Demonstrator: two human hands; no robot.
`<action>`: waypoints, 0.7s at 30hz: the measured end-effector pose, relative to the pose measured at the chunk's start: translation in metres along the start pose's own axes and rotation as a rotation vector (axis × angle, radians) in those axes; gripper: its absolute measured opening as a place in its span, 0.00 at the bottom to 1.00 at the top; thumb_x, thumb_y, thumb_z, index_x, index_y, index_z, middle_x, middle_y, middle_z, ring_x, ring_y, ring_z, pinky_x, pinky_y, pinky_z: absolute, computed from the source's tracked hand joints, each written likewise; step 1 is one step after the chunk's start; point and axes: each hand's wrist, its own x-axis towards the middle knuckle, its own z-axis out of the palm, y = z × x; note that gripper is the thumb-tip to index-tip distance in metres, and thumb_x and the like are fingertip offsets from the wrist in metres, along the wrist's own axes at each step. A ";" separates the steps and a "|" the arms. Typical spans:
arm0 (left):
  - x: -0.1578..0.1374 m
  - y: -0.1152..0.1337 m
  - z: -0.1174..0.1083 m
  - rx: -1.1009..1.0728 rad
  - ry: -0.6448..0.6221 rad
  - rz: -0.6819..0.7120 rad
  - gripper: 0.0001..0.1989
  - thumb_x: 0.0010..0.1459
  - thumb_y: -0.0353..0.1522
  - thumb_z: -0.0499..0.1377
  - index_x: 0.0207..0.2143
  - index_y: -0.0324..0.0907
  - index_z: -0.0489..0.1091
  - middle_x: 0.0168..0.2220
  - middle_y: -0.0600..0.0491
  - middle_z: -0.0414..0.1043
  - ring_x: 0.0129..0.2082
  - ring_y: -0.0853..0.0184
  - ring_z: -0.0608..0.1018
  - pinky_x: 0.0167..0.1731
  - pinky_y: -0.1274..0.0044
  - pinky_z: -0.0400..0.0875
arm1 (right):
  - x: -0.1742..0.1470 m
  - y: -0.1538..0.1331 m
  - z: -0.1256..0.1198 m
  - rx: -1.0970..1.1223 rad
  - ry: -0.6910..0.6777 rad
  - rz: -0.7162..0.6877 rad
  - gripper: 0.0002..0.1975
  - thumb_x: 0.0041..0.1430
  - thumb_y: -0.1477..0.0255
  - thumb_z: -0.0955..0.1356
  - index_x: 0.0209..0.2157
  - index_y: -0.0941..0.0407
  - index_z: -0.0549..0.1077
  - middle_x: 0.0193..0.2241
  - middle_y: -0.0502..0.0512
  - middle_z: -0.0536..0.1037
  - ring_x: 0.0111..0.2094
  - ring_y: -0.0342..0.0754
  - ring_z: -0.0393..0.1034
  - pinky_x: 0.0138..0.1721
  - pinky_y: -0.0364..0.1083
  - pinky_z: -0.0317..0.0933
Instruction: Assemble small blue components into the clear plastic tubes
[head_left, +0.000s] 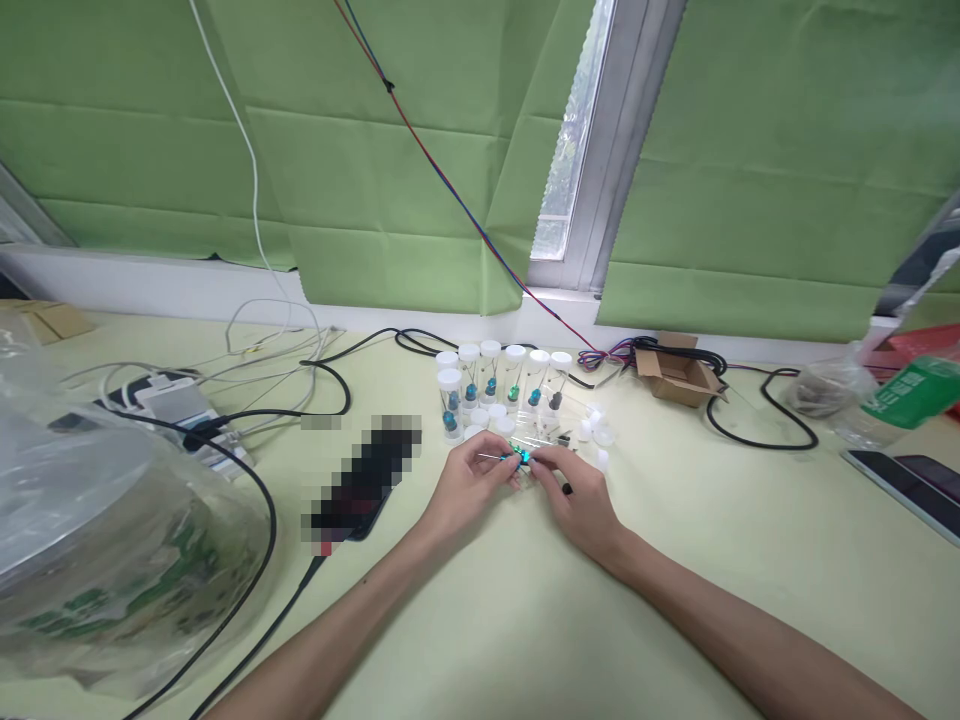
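Between my fingertips is a small shiny blue-green piece, too small to name, with a thin wire-like strand reaching left from it. My left hand pinches it from the left. From the other side, the thumb and fingers of my right hand close on the same piece. Just beyond my hands stand several clear vials with white caps, each holding a small blue, green or dark piece with thin stems. More white caps and clear parts lie close behind my fingers.
A black phone with a cable lies left of my left arm. Further left are a large plastic-wrapped bundle and a white power strip. An open cardboard box, black cables and a green-labelled bottle stand at the right.
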 end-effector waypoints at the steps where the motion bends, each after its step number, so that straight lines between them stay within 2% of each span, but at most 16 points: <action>1: 0.000 0.000 0.000 -0.003 -0.006 0.014 0.11 0.53 0.38 0.65 0.33 0.41 0.69 0.30 0.55 0.72 0.28 0.68 0.77 0.35 0.75 0.71 | 0.000 0.000 0.000 0.000 -0.004 0.006 0.06 0.65 0.75 0.64 0.41 0.55 0.71 0.34 0.54 0.77 0.35 0.47 0.73 0.37 0.45 0.67; 4: -0.001 -0.001 0.002 -0.017 -0.032 0.034 0.09 0.53 0.36 0.64 0.34 0.41 0.70 0.34 0.54 0.72 0.29 0.69 0.77 0.35 0.74 0.71 | 0.001 -0.001 0.000 -0.005 -0.009 0.019 0.06 0.66 0.75 0.63 0.40 0.55 0.71 0.33 0.54 0.77 0.33 0.47 0.72 0.36 0.45 0.67; 12: -0.002 0.000 0.006 0.057 -0.038 0.038 0.08 0.52 0.32 0.64 0.36 0.40 0.74 0.36 0.50 0.75 0.35 0.65 0.76 0.38 0.73 0.71 | 0.000 -0.002 0.000 0.004 -0.034 0.114 0.08 0.67 0.72 0.61 0.38 0.56 0.70 0.27 0.51 0.74 0.27 0.45 0.69 0.29 0.43 0.63; 21: -0.003 -0.004 0.010 -0.016 -0.069 0.039 0.08 0.51 0.33 0.65 0.34 0.41 0.73 0.35 0.50 0.73 0.36 0.64 0.75 0.34 0.75 0.73 | 0.000 -0.002 -0.001 -0.019 -0.032 0.109 0.08 0.68 0.71 0.60 0.36 0.55 0.69 0.25 0.50 0.73 0.25 0.45 0.68 0.28 0.43 0.62</action>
